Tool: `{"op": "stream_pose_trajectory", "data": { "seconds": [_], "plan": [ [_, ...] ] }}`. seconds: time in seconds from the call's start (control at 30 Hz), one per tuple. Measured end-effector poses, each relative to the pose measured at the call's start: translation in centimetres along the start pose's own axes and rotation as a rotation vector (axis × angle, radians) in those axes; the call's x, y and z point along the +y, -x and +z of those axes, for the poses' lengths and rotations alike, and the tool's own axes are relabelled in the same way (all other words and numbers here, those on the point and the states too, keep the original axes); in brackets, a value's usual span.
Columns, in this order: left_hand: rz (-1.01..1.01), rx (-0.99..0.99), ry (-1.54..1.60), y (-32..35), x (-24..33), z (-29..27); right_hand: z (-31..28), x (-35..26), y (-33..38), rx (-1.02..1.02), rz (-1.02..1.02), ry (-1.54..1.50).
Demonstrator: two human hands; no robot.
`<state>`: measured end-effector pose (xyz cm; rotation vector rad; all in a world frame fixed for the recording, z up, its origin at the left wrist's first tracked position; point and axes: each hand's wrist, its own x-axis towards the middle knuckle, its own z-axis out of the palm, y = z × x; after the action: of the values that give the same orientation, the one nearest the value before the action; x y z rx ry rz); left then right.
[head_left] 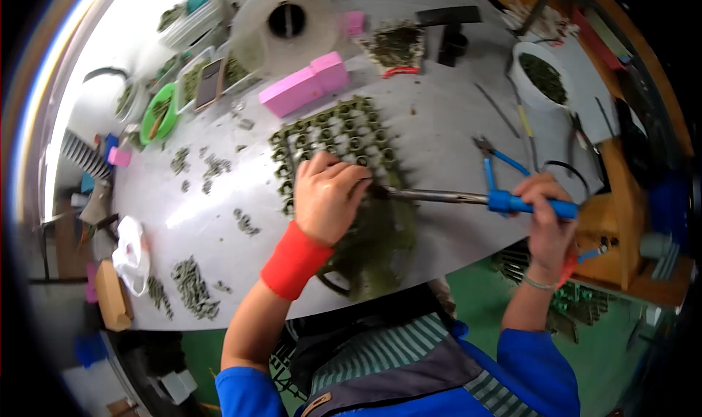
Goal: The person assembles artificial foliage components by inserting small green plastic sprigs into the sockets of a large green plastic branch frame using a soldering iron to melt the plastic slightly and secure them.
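A dark green grid of small ring-shaped parts (338, 143) lies flat near the middle of a pale grey worktable (439, 117), running toward the table's near edge, where more dark green material spreads out under the person's arms. The left hand (327, 197) rests on the grid's near end, fingers curled together and pressing down on the parts; a red wristband (295, 260) circles that wrist. The right hand (547, 211) is closed around the blue handle of a long metal-shafted tool (468, 197), held almost level, its tip meeting the grid just beside the left fingertips.

To do this step well, the left hand should probably keep the grid pinned flat so it cannot slide, with fingertips clear of the tool's tip. The tool looks best kept low and steady, worked against one ring at a time rather than levered hard.

Just beyond the right hand lie blue-handled pliers (497, 157). Farther back, toward the far edge, sit two pink blocks (303, 84) and a clear round container (281, 22). Toward the far left corner are a green bowl (159, 113) and a phone (210, 84) on a tray. Loose green pieces (191, 285) are heaped near the left near corner, beside a crumpled white bag (131, 252). A white bowl of green bits (542, 73) stands at the far right.
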<state>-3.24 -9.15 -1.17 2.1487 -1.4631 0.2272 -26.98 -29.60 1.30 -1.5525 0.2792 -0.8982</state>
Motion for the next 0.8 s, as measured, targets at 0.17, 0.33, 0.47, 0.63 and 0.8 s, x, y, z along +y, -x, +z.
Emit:
{"op": "stream_pose_trajectory", "data": {
  "seconds": [0.17,0.33,0.47,0.63,0.8],
  "plan": [
    [-0.041,0.054,0.296,-0.3,-1.6,-2.2,-1.7,-1.0,0.9,0.098,0.009,0.051],
    [-0.519,-0.016,-0.070,6.1,-10.5,-8.1,-1.8,-0.8,1.0,0.059,-0.018,0.055],
    [-0.792,-0.114,-0.163,10.9,-14.5,-8.8,-1.0,-1.3,1.1,0.040,-0.019,0.050],
    [-0.845,-0.020,0.164,11.5,-14.3,-8.5,-0.7,-2.0,1.1,0.069,-0.025,0.094],
    [-0.582,0.123,0.434,7.5,-7.0,-7.5,-0.9,-2.1,1.0,0.042,-0.020,0.030]
  ]
}}
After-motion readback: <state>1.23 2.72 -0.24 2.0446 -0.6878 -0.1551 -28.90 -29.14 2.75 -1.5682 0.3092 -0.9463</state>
